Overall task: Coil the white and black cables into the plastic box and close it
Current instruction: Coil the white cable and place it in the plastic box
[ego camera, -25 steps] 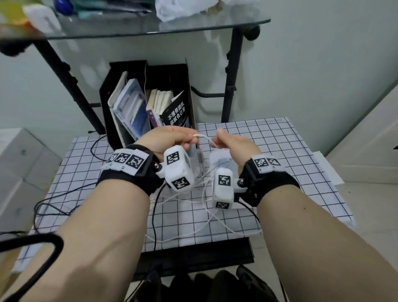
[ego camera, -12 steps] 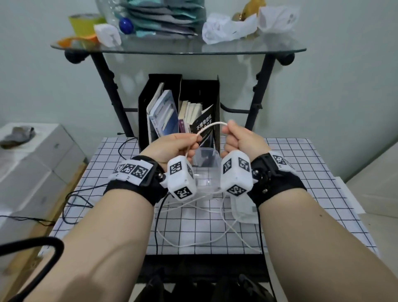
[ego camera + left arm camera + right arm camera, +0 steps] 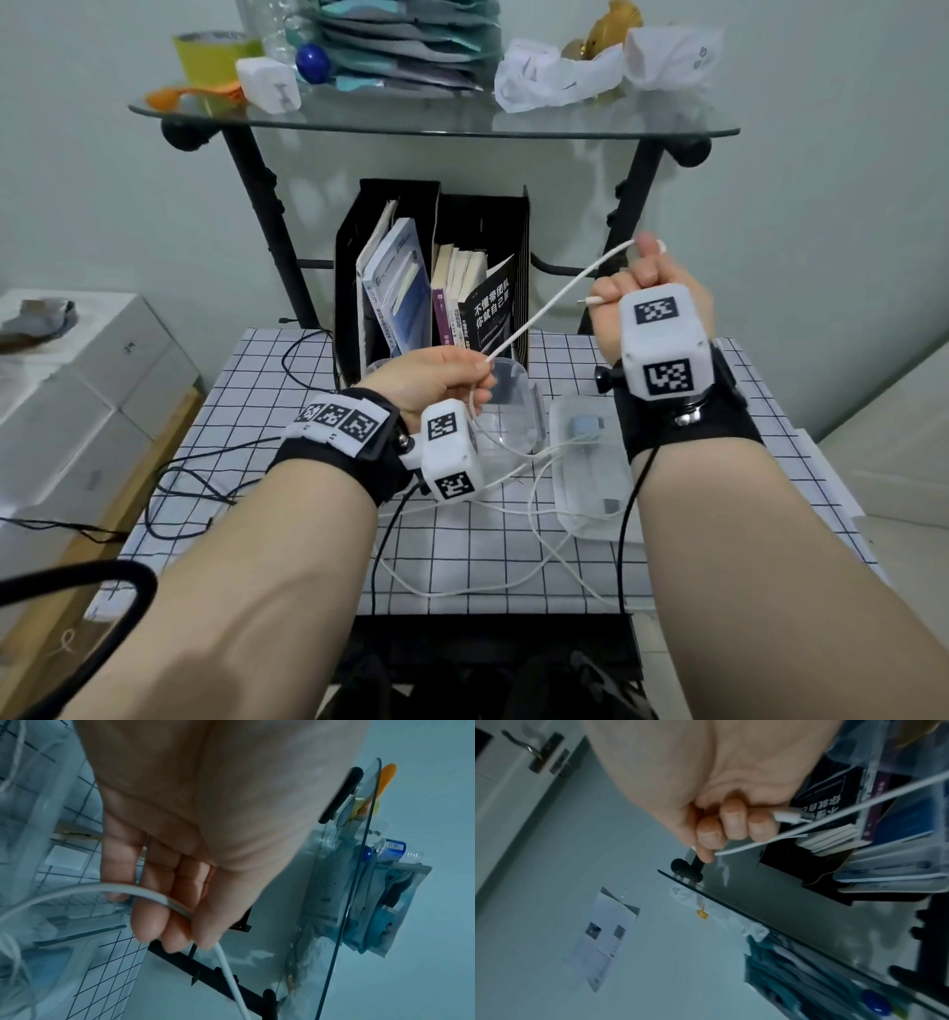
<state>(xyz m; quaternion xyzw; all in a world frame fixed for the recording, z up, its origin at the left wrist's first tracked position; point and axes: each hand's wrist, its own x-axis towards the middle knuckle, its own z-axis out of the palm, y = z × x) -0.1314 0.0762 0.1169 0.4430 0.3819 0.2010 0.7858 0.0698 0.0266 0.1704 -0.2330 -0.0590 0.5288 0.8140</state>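
Observation:
A white cable (image 3: 554, 298) runs taut between my two hands above the checked table. My left hand (image 3: 441, 377) pinches it low, over the clear plastic box (image 3: 513, 411); the left wrist view shows the cable (image 3: 164, 900) passing under my curled fingers. My right hand (image 3: 652, 293) is raised at the right and grips the cable's end in a fist, its connector (image 3: 788, 817) sticking out past the fingers. The slack of the white cable (image 3: 513, 555) loops over the table. The box's clear lid (image 3: 590, 478) lies flat to the right of the box. A thin black cable (image 3: 205, 478) lies at the table's left.
A black file holder (image 3: 462, 267) with books stands just behind the box. Above it is a glass shelf (image 3: 436, 123) on black legs, loaded with clutter. White boxes (image 3: 77, 370) stand to the left of the table, and a wall lies close on the right.
My hands, which were close together over the box, have drawn apart. The right hand has risen up and to the right, pulling the white cable straight; the left has stayed low.

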